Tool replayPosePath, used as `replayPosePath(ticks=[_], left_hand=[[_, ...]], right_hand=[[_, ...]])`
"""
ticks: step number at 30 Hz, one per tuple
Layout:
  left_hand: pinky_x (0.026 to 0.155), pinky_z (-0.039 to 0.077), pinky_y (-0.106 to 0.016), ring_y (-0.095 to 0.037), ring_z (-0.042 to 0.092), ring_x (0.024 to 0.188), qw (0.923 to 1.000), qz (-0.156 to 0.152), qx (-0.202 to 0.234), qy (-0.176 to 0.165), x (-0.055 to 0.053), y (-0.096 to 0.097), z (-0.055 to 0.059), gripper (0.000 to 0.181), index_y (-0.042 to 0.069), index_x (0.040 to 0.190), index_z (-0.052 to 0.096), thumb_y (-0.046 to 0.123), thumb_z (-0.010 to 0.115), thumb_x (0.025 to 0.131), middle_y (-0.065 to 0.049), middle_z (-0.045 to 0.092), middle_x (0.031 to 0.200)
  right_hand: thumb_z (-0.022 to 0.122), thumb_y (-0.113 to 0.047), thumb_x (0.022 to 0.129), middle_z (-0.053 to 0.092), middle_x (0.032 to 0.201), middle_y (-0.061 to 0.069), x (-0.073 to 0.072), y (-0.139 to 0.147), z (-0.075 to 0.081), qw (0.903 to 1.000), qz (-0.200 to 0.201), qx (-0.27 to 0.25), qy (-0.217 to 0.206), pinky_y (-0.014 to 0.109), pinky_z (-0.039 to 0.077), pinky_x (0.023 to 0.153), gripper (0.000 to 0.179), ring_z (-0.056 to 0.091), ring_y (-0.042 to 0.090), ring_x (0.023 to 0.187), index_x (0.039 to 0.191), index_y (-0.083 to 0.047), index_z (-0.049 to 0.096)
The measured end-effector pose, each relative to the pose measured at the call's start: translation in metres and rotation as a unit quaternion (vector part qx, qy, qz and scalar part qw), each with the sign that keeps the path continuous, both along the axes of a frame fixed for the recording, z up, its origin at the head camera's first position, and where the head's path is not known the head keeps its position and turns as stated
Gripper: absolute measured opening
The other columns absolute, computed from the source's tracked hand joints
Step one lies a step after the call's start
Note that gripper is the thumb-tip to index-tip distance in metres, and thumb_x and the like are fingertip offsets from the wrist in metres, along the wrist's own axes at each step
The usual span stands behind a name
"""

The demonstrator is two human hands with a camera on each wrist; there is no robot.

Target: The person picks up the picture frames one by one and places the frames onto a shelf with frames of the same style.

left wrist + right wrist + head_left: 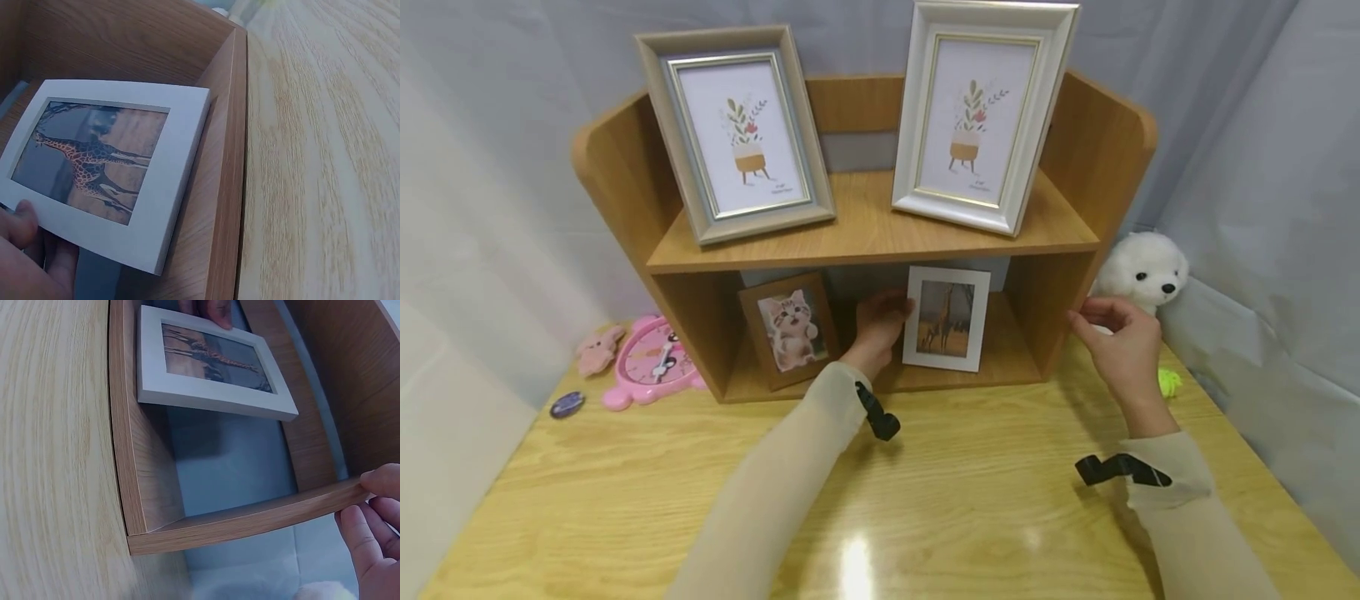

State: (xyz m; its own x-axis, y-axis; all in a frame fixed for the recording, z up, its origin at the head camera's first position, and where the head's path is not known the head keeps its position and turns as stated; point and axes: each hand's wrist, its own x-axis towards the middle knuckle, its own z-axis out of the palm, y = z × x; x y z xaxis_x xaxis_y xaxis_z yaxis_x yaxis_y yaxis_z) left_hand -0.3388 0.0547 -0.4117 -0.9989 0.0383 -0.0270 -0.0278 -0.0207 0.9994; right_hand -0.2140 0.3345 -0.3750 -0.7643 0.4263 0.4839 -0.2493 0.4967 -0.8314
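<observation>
A white picture frame [912, 354] with a giraffe photo stands on the lower shelf of a wooden shelf unit [865, 257]. My left hand [880, 327] reaches into that compartment and pinches the frame's left edge; in the left wrist view the thumb [25, 222] lies on the front and the fingers go behind. My right hand [1120, 346] grips the front edge of the unit's right side panel [269, 519] between thumb and fingers. Left of my left hand, a brown frame [831, 321] with a kitten photo leans on the same shelf.
Two larger frames, one beige [700, 212] and one white [917, 125], stand on the upper shelf. A pink clock [640, 367], a pink toy [598, 350] and a dark oval object [567, 405] lie left. A white plush dog [1138, 267] and something neon yellow [1168, 382] are right.
</observation>
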Motion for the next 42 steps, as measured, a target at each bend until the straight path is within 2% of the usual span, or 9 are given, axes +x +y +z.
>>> replayPosePath(ticks=[7, 12, 14, 17, 22, 25, 30, 34, 42], left_hand=[[0.087, 0.053, -0.030, -0.020, 0.064, 0.100, 0.9998, 0.009, 0.016, 0.009, 0.000, 0.001, -0.004, 0.023, 0.002, 0.116, 0.071, 0.001, 0.067, 0.093, -0.012, 0.070, 0.111], [0.095, 0.052, -0.035, -0.025, 0.062, 0.109, 0.9991, 0.000, 0.040, 0.009, 0.005, -0.002, -0.004, 0.031, 0.001, 0.121, 0.068, -0.002, 0.067, 0.091, -0.014, 0.067, 0.120], [0.098, 0.050, -0.038, -0.028, 0.061, 0.112, 0.9979, -0.004, 0.064, 0.009, 0.009, -0.007, -0.002, 0.035, -0.001, 0.124, 0.065, -0.004, 0.067, 0.089, -0.016, 0.066, 0.122], [0.099, 0.050, -0.038, -0.030, 0.061, 0.112, 0.9965, -0.009, 0.079, 0.027, 0.016, -0.015, 0.004, 0.038, -0.004, 0.127, 0.062, -0.006, 0.067, 0.089, -0.018, 0.064, 0.124], [0.097, 0.050, -0.038, -0.029, 0.063, 0.109, 0.9945, -0.035, 0.069, 0.070, 0.031, -0.031, 0.014, 0.038, -0.005, 0.127, 0.059, -0.004, 0.067, 0.090, -0.018, 0.063, 0.122], [0.098, 0.050, -0.038, -0.028, 0.061, 0.111, 0.9923, -0.059, 0.071, 0.083, 0.041, -0.038, 0.018, 0.038, -0.005, 0.127, 0.058, -0.004, 0.066, 0.090, -0.019, 0.063, 0.121], [0.099, 0.049, -0.036, -0.037, 0.055, 0.119, 0.9880, -0.099, 0.095, 0.071, 0.054, -0.050, 0.020, 0.039, -0.008, 0.131, 0.053, -0.007, 0.060, 0.093, -0.024, 0.057, 0.126], [0.100, 0.050, -0.036, -0.042, 0.052, 0.121, 0.9848, -0.112, 0.119, 0.059, 0.062, -0.061, 0.022, 0.041, -0.010, 0.133, 0.049, -0.011, 0.057, 0.093, -0.029, 0.052, 0.130], [0.096, 0.052, -0.033, -0.025, 0.060, 0.107, 0.9856, -0.115, 0.114, 0.050, 0.080, -0.078, 0.030, 0.037, -0.007, 0.127, 0.054, -0.014, 0.058, 0.091, -0.019, 0.059, 0.120]], right_hand=[[0.080, -0.003, 0.081, 0.064, 0.079, -0.015, 0.002, -0.002, 0.001, 1.0000, -0.002, 0.007, -0.003, 0.009, 0.051, 0.064, 0.024, 0.063, -0.001, 0.074, 0.097, 0.010, 0.069], [0.080, -0.004, 0.081, 0.064, 0.079, -0.016, 0.003, -0.003, 0.004, 0.9999, 0.001, 0.010, 0.002, 0.009, 0.051, 0.063, 0.023, 0.063, -0.001, 0.073, 0.096, 0.010, 0.069], [0.080, -0.003, 0.080, 0.064, 0.078, -0.016, 0.002, -0.004, 0.003, 0.9999, 0.005, 0.008, 0.007, 0.009, 0.051, 0.061, 0.022, 0.063, -0.001, 0.073, 0.095, 0.010, 0.070], [0.080, -0.002, 0.080, 0.065, 0.078, -0.016, 0.001, -0.004, 0.002, 0.9999, 0.010, 0.002, 0.007, 0.010, 0.051, 0.061, 0.022, 0.064, -0.001, 0.072, 0.096, 0.011, 0.070], [0.079, -0.002, 0.081, 0.065, 0.079, -0.016, 0.001, -0.003, 0.003, 1.0000, 0.004, -0.002, -0.005, 0.010, 0.051, 0.062, 0.022, 0.064, -0.002, 0.073, 0.097, 0.011, 0.070], [0.078, 0.000, 0.081, 0.064, 0.078, -0.017, 0.003, -0.004, 0.004, 1.0000, -0.001, -0.004, -0.006, 0.009, 0.050, 0.062, 0.023, 0.063, -0.002, 0.073, 0.097, 0.014, 0.069], [0.078, 0.002, 0.081, 0.065, 0.077, -0.018, 0.002, -0.005, 0.004, 1.0000, -0.001, -0.008, -0.001, 0.009, 0.050, 0.061, 0.023, 0.063, -0.003, 0.072, 0.097, 0.015, 0.068], [0.080, 0.001, 0.080, 0.064, 0.077, -0.019, 0.001, -0.003, 0.001, 1.0000, -0.005, -0.007, 0.002, 0.009, 0.050, 0.061, 0.023, 0.063, -0.003, 0.071, 0.097, 0.013, 0.070], [0.081, -0.005, 0.081, 0.065, 0.078, -0.018, 0.002, -0.004, 0.001, 0.9999, -0.013, 0.001, -0.002, 0.009, 0.050, 0.061, 0.024, 0.063, -0.002, 0.073, 0.097, 0.009, 0.071]])
